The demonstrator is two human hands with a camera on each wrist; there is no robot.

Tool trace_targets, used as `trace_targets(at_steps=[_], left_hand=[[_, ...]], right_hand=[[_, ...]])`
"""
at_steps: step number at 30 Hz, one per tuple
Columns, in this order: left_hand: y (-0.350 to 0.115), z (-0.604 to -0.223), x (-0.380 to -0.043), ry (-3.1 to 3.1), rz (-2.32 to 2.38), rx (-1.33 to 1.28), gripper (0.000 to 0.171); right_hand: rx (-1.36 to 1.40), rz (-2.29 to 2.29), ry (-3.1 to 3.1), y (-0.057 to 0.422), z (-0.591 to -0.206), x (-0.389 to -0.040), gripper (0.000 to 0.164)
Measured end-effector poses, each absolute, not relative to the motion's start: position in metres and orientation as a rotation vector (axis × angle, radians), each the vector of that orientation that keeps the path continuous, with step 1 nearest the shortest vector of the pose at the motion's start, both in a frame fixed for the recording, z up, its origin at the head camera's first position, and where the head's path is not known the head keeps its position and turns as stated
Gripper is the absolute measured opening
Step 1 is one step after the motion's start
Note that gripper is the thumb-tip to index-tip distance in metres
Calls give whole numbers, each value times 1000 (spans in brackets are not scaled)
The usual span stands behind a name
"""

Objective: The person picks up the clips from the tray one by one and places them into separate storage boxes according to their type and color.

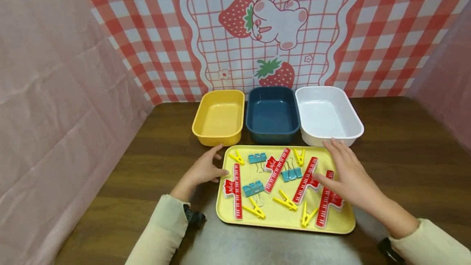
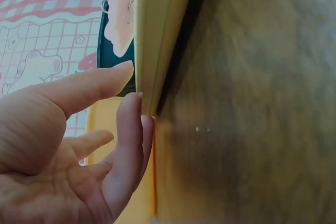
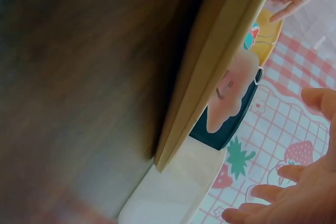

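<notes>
A pale yellow tray [image 1: 272, 225] lies in front of me, holding several red ruler-shaped clips [image 1: 237, 191] with a piano-key pattern, three teal binder clips [image 1: 253, 188] and several small yellow clothespins [image 1: 286, 201]. At the tray's left edge is my left hand [image 1: 204, 169], fingers relaxed and thumb reaching over the rim. In the left wrist view, the fingertips [image 2: 128, 106] come right at the tray's side. My right hand [image 1: 349, 177] spreads over the tray's right edge, overlapping the rightmost red clip in the head view. Neither hand holds anything.
Behind the tray stand three bins in a row: yellow [image 1: 219, 120], dark blue [image 1: 273, 115] and white [image 1: 328, 113]. A checked strawberry cloth [image 1: 272, 23] hangs behind them, with a pink cloth [image 1: 66, 93] along the left. The tabletop [image 1: 147, 162] is dark wood.
</notes>
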State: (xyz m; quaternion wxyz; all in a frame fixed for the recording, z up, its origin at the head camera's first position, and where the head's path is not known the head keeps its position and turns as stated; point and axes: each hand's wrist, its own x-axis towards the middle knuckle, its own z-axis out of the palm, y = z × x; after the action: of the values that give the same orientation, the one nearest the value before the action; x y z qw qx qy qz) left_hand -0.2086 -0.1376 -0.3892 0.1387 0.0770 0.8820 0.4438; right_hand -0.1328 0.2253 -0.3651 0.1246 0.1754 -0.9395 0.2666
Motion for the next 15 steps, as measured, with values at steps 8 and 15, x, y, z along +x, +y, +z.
trace_targets(at_steps=[8,15], left_hand=[[-138,-395,-214,2381,1408,137,85],[-139,-395,-216,2295,1467,70,82]], right_hand=[[501,818,-2788,215,-361,-134,86],[484,810,-2810,209,-361,-137,87]])
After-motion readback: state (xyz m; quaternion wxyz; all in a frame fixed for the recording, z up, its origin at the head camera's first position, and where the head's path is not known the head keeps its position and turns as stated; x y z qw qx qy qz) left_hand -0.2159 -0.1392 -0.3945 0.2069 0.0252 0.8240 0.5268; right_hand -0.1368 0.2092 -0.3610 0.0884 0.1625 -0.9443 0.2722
